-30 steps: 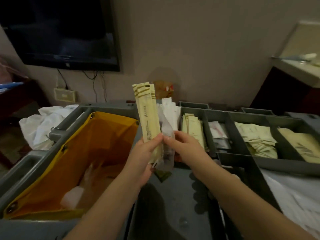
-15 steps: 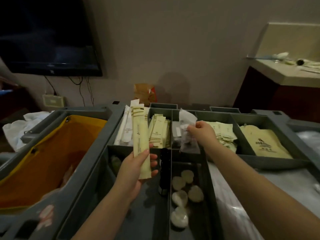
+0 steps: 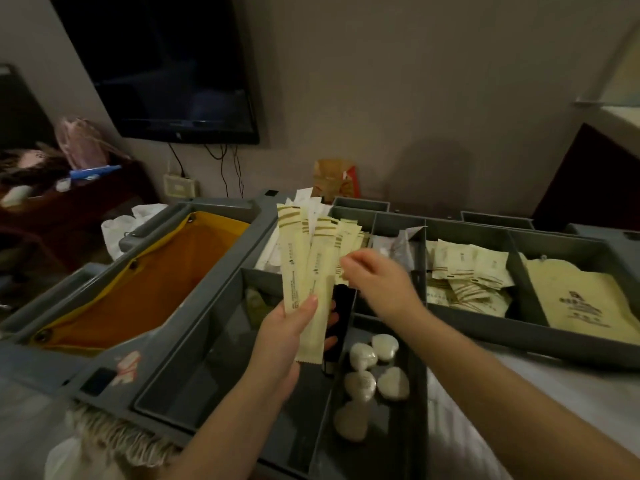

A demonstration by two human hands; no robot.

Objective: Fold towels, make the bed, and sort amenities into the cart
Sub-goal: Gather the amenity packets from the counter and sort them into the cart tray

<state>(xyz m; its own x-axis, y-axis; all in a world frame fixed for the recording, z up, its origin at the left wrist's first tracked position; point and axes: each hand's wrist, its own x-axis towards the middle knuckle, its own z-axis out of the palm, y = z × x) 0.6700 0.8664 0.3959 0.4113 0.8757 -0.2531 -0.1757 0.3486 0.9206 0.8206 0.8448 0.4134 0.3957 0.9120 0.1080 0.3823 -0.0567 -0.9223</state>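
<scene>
Your left hand (image 3: 291,330) grips a fan of long cream sachets (image 3: 294,265) by their lower ends, thumb across the front and fingers curled behind, so the striped tops stand up and lean away from you. Your right hand (image 3: 381,285) sits just to the right of that fan, fingers curled with thumb and fingertips drawn together at the edge of the rightmost sachets; you cannot tell whether it pinches one or only touches. Both hands hang over the grey cart (image 3: 221,265). Below and right of your left hand lie heart-shaped soaps (image 3: 362,356) in a narrow compartment, with a black tube (image 3: 343,299) partly hidden behind the sachets. Beyond your right hand, square cream packets (image 3: 467,268) fill a compartment. Left of your left hand hangs the yellow bag (image 3: 145,292).
</scene>
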